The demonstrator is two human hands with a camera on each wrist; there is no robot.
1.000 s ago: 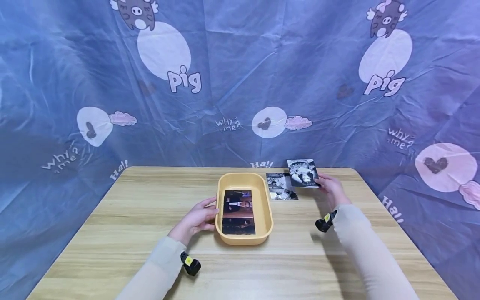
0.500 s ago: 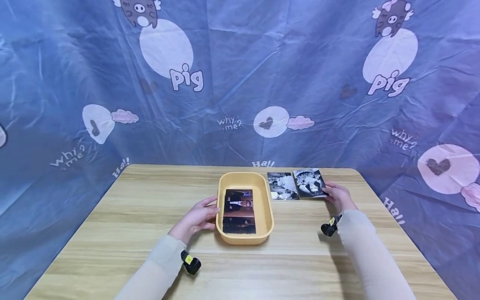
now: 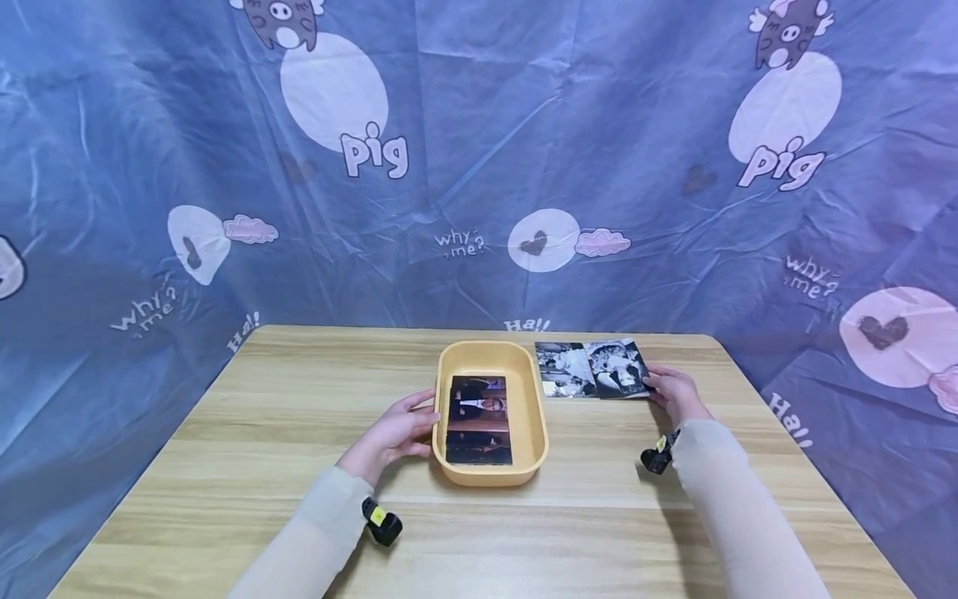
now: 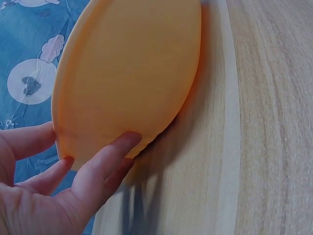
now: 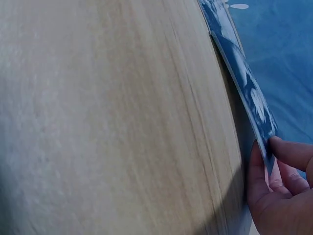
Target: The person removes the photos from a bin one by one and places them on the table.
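Against the left outer wall of the yellow tray (image 3: 530, 391), my left hand (image 3: 392, 433) rests its fairly straight fingers. In the left wrist view, fingertips (image 4: 128, 140) touch that wall and others reach its rim. Inside the tray lies a dark colour photo (image 3: 479, 408). My right hand (image 3: 674, 391) pinches the right edge of a black-and-white photo (image 3: 617, 368) between thumb and fingers. The right wrist view shows this photo's held end (image 5: 266, 132) raised off the table, its far end low. Another black-and-white photo (image 3: 563, 370) lies flat, adjoining it on the left.
The wooden table (image 3: 599, 516) ends at a back edge just behind the photos. A blue patterned cloth (image 3: 479, 166) hangs behind and along both sides. Black wrist cameras (image 3: 383, 524) are strapped on both sleeves.
My right hand has brought its photo down and slightly right, from overlapping the flat photo to lying alongside it. The left hand and tray stay nearly the same; the head view shifts slightly.
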